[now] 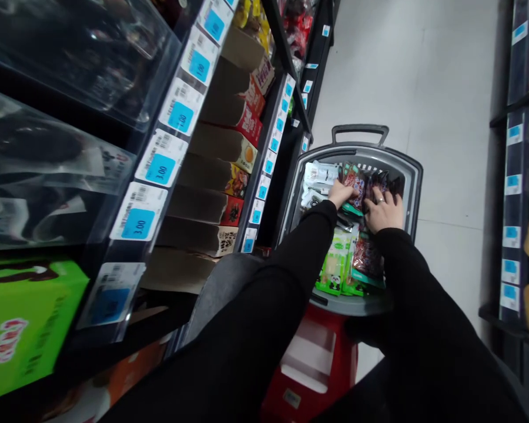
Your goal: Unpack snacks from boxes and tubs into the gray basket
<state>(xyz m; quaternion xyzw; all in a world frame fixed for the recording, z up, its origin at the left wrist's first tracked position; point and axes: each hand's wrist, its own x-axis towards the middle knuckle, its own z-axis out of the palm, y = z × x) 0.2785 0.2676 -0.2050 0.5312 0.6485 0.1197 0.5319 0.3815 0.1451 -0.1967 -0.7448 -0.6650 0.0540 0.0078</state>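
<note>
Here, the right hand [384,212] spreads fingers over far-right dark packets [376,178] in a basket [352,304]; left hand [341,192] touches a reddish packet [355,202], finger grip unclear.

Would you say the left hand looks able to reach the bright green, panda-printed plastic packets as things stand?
Probably yes: the left hand is inside the grey plastic basket, and the bright green, panda-printed plastic packets lie largely uncovered, but nearer the person, so the hand would likely need to draw back.

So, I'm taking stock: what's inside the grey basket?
The basket holds white packets, green packets and dark packets. The left hand and right hand cover some; anything underneath is hidden.
</note>
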